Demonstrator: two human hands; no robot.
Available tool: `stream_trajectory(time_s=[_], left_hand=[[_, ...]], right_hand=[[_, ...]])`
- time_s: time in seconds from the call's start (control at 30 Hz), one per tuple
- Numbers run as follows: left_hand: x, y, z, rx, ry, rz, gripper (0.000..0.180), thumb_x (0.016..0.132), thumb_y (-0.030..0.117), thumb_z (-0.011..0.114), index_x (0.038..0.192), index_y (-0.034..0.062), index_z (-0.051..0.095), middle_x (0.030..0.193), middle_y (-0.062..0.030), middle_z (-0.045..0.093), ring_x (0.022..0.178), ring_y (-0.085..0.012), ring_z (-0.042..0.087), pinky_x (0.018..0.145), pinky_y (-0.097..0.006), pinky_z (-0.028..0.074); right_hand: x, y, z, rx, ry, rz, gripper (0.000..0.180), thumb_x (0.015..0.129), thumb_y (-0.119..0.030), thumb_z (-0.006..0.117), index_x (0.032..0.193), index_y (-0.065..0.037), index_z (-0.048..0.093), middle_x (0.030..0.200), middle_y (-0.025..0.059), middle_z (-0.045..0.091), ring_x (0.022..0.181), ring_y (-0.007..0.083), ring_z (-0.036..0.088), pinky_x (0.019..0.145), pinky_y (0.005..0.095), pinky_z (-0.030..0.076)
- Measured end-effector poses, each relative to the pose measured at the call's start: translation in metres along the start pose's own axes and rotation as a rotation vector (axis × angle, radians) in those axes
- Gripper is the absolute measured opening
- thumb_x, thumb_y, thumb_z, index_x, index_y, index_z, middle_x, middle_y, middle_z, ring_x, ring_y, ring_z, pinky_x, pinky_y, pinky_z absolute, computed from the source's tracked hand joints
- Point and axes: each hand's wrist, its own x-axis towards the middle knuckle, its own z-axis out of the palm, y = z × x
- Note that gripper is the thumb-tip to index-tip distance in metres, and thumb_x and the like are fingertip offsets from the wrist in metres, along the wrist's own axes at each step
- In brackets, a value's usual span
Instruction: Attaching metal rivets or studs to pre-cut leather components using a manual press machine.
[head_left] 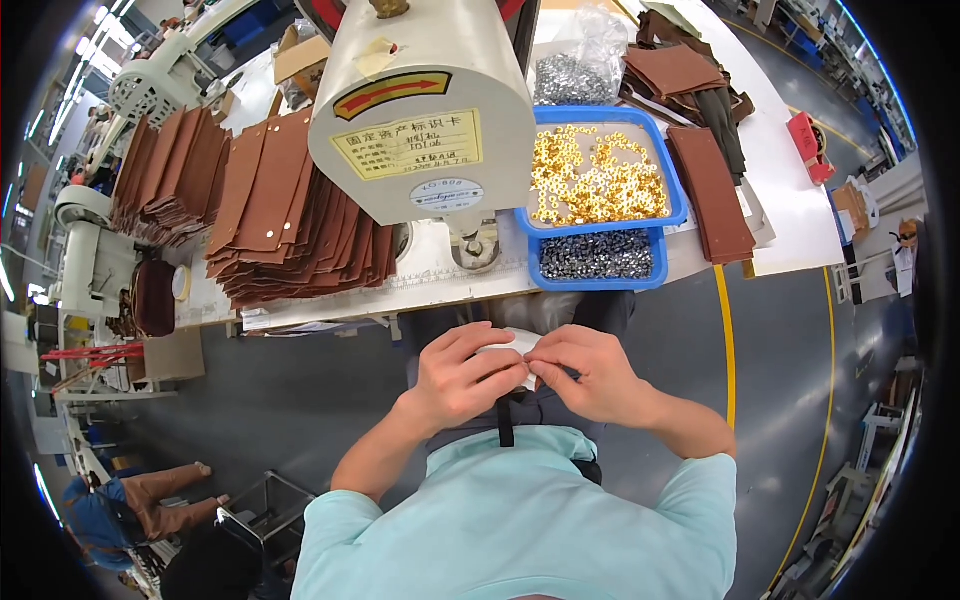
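My left hand (pixel 462 375) and my right hand (pixel 590 372) meet above my lap, below the table edge. Between them is a small white piece (pixel 522 343), thin like paper or tape; its exact kind I cannot make out. The fingers of both hands are closed on it, with the fingertips nearly touching, and they cover much of it. Straight ahead stands a white press machine (pixel 415 120), its lower tip over the tabletop. Right of it, gold-coloured ring-shaped fittings (pixel 595 170) lie in an upper blue tray (pixel 676 175), with dark metal fittings (pixel 595 255) in the lower blue tray (pixel 658 262).
Stacks of brown leather-like panels (pixel 290 215) cover the table's left side. More brown panels (pixel 710 195) lie at the right, near a clear bag of silver fittings (pixel 580 75). A person in blue (pixel 105 510) is at the lower left, beside a metal-framed stool (pixel 265 520).
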Motion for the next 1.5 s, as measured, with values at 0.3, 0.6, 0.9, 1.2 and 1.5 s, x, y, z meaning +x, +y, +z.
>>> stream_trajectory(time_s=[0.3, 0.6, 0.9, 1.2, 1.5], left_hand=[[-0.006, 0.013, 0.001, -0.364, -0.058, -0.305, 0.03, 0.064, -0.005, 0.083, 0.089, 0.0078, 0.074, 0.087, -0.0043, 0.072, 0.076, -0.022, 0.07, 0.06, -0.031, 0.058], [0.01, 0.027, -0.014, -0.613, -0.209, -0.511, 0.04, 0.077, -0.006, 0.073, 0.116, 0.0017, 0.071, 0.103, -0.0123, 0.072, 0.089, -0.0252, 0.071, 0.075, -0.034, 0.061], [-0.003, 0.019, -0.007, -0.388, -0.328, -0.525, 0.049, 0.078, 0.006, 0.084, 0.125, 0.0023, 0.069, 0.105, -0.0123, 0.076, 0.085, -0.0249, 0.075, 0.076, -0.033, 0.061], [-0.046, -0.017, -0.062, -0.703, 0.177, -1.138, 0.026, 0.084, -0.001, 0.078, 0.109, 0.0005, 0.074, 0.091, -0.0044, 0.074, 0.087, -0.0113, 0.07, 0.078, -0.027, 0.057], [-0.021, 0.009, -0.016, -0.626, -0.463, -1.028, 0.029, 0.091, 0.02, 0.077, 0.113, 0.0017, 0.073, 0.089, -0.0091, 0.076, 0.08, -0.011, 0.069, 0.071, -0.029, 0.055]], right_hand=[[-0.004, 0.006, -0.002, -0.235, 0.053, -0.255, 0.026, 0.073, -0.022, 0.089, 0.092, -0.011, 0.075, 0.089, -0.0004, 0.073, 0.077, 0.0179, 0.064, 0.062, 0.0347, 0.042], [-0.006, 0.015, 0.006, -0.252, 0.089, -0.383, 0.025, 0.064, -0.006, 0.083, 0.086, -0.008, 0.072, 0.08, 0.002, 0.07, 0.068, 0.02, 0.061, 0.061, 0.0346, 0.04], [-0.006, 0.016, 0.007, -0.077, 0.036, -0.215, 0.038, 0.07, -0.013, 0.085, 0.105, -0.004, 0.073, 0.089, 0.0072, 0.073, 0.078, 0.0255, 0.068, 0.073, 0.037, 0.05], [-0.003, 0.055, -0.061, 0.172, -0.326, 0.549, 0.029, 0.085, -0.017, 0.083, 0.109, -0.002, 0.075, 0.088, 0.0087, 0.077, 0.083, 0.0118, 0.07, 0.076, 0.0301, 0.056], [0.053, 0.03, -0.019, 0.028, -0.469, 0.204, 0.026, 0.099, -0.024, 0.067, 0.106, 0.0, 0.075, 0.076, 0.0097, 0.072, 0.071, 0.0109, 0.062, 0.068, 0.0301, 0.052]])
